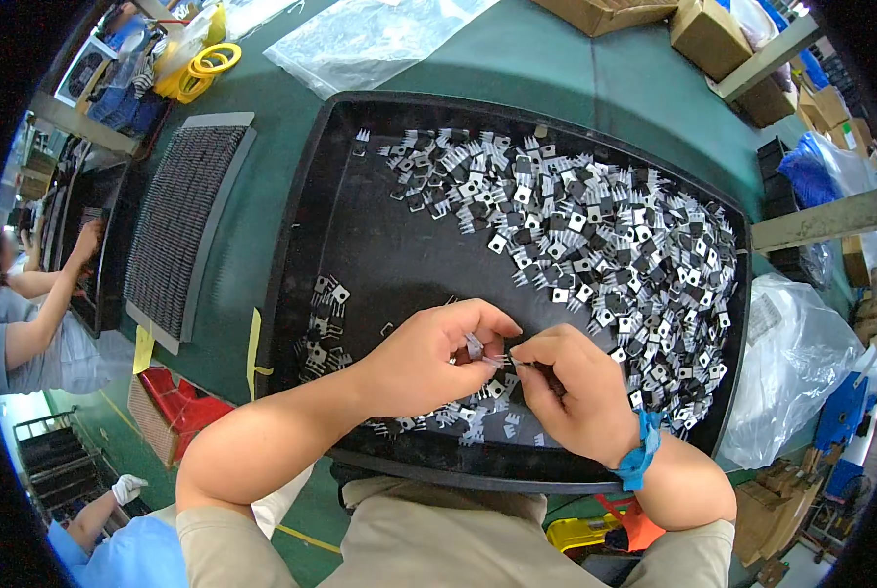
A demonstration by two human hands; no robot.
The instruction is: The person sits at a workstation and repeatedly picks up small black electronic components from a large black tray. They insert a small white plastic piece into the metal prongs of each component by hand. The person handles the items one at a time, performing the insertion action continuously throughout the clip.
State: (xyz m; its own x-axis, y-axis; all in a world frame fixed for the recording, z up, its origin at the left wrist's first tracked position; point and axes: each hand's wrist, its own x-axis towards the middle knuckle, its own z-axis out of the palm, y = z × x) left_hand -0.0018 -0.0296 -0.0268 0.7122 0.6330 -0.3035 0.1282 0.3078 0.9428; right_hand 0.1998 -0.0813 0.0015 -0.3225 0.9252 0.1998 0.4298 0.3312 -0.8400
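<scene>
Both of my hands meet over the near side of a black tray [360, 225]. My left hand [438, 348] is curled, with a small pale grey piece [474, 345] between its fingers. At its thumb tip sits a small transistor [500, 361], its thin metal legs pointing toward my right hand. My right hand [568, 384] wears a blue wrist strap [642, 451] and pinches at those legs with thumb and forefinger. A large heap of loose black transistors [595, 225] with silvery tabs fills the tray's far and right parts. Small pale comb-shaped pieces [473, 423] lie under my hands.
Left of the tray, a flat board [188, 216] carries dense rows of dark parts. Clear plastic bags [375, 44] lie beyond and right of the tray. Yellow tape rolls [213, 61] and cardboard boxes [710, 39] stand at the back. Another person's hand [90, 238] works at far left.
</scene>
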